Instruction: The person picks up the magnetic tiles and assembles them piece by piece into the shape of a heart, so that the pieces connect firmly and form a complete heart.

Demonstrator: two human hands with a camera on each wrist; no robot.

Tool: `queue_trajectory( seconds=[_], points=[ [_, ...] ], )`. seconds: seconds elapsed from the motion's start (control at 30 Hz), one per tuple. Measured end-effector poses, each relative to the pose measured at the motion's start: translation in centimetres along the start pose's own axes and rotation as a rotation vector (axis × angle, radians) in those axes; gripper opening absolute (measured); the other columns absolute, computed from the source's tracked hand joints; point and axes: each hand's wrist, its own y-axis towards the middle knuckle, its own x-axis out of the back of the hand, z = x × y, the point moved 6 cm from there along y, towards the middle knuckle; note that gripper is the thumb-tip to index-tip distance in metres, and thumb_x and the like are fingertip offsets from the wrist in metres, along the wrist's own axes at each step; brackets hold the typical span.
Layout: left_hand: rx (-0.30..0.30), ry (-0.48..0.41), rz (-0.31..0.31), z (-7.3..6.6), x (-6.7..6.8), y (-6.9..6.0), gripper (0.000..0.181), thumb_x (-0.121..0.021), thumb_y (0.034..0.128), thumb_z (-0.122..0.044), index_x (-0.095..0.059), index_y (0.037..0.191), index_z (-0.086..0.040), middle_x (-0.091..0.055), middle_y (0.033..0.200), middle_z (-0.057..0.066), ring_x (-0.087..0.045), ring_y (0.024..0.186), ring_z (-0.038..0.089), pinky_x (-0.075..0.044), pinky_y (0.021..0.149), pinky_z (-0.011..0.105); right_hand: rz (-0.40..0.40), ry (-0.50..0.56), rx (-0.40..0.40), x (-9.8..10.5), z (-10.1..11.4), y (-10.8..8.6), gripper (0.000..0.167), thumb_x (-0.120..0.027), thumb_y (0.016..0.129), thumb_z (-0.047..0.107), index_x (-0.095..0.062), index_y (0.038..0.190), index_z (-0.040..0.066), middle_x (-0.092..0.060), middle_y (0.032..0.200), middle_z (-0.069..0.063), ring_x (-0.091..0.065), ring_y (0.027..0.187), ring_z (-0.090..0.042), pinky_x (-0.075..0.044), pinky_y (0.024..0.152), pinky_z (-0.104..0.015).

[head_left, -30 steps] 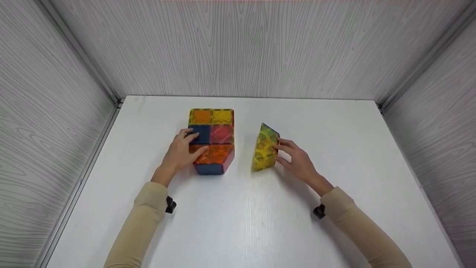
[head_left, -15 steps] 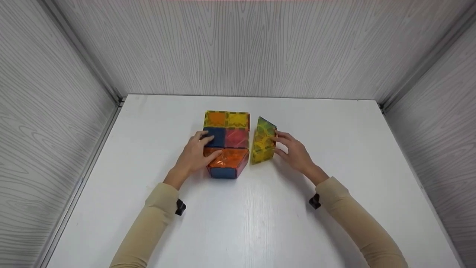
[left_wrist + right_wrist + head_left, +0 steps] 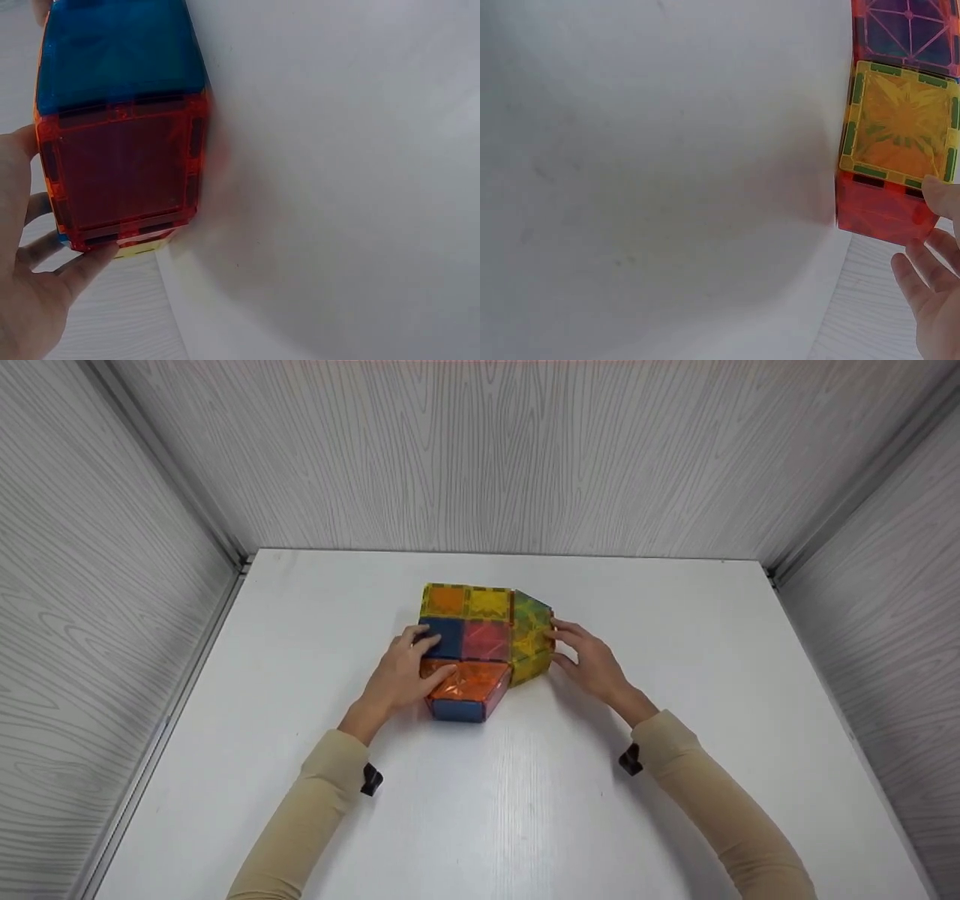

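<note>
A box-like block of translucent magnetic tiles [image 3: 486,641] rests on the table, topped in orange, yellow, blue and pink. My left hand [image 3: 396,673] grips its left side, thumb over the orange front tile. Against its right side lies a smaller yellow-green piece with slanted ends [image 3: 529,641], also of magnetic tiles. My right hand [image 3: 596,664] holds that piece by its outer edge. In the left wrist view, a red tile [image 3: 124,172] and a blue tile [image 3: 120,52] form side walls. The right wrist view has a yellow square tile [image 3: 900,124] above a red one [image 3: 881,210].
The white table [image 3: 517,802] has grey wood-grain panels [image 3: 480,457] at its back and both sides. Each forearm, in a beige sleeve, wears a black device [image 3: 371,780] near the cuff.
My left hand has slid the block to the right. The yellow-green piece has moved slightly back, and the gap between the two has gone; they now touch.
</note>
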Motion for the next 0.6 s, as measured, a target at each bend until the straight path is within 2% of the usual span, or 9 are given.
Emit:
queue_trajectory(
  seconds=[0.2,0.47,0.6],
  points=[
    [0.028,-0.002,-0.039,-1.1,-0.9,-1.1,0.072,-0.070,0.0981,-0.053,-0.058,0.150,-0.005,-0.044,0.161,0.018,-0.047,0.147,0.040,-0.042,0.123,0.053,0.015,-0.026,-0.023,0.3,-0.5,0.1,0.044,-0.071,0.100,0.008,-0.064,0.143,0.007,-0.055,0.158,-0.015,-0.056,0.143,-0.037,-0.049,0.114,-0.055],
    [0.052,0.007,-0.085,-3.9,-2.4,-3.2,0.070,-0.069,0.0996,-0.051,-0.058,0.149,-0.003,-0.046,0.158,0.021,-0.054,0.137,0.042,-0.049,0.117,0.052,0.018,-0.017,-0.042,0.9,-1.5,0.6,0.048,-0.072,0.098,0.007,-0.063,0.145,0.006,-0.056,0.157,-0.015,-0.056,0.144,-0.038,-0.047,0.117,-0.056],
    [0.054,0.014,-0.097,-4.3,-2.2,-3.3,0.067,-0.072,0.0970,-0.052,-0.063,0.144,-0.006,-0.051,0.153,0.019,-0.056,0.134,0.042,-0.053,0.113,0.053,-0.035,-0.028,-0.074,1.1,-1.2,0.0,0.045,-0.075,0.097,0.012,-0.066,0.141,0.008,-0.061,0.152,-0.016,-0.059,0.140,-0.038,-0.048,0.115,-0.057]
  ],
)
